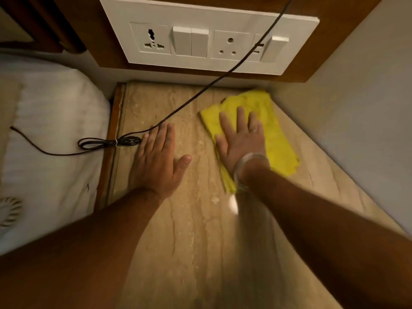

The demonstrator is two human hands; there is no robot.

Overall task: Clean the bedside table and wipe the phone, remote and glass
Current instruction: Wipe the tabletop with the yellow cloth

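Note:
The bedside table (189, 230) has a beige marble top with a wooden left edge. A folded yellow cloth (274, 121) lies on its far right part, near the wall. My right hand (242, 139) presses flat on the cloth, fingers spread, with a bangle on the wrist; the hand looks blurred. My left hand (159, 157) rests flat on the bare marble to the left, fingers together, holding nothing. No phone, remote or glass is in view.
A black cable (200, 91) runs from the white switch and socket panel (207, 39) across the table's back left to a tied coil (107, 142) on the white bed (55, 134). A plain wall (356, 119) bounds the right side.

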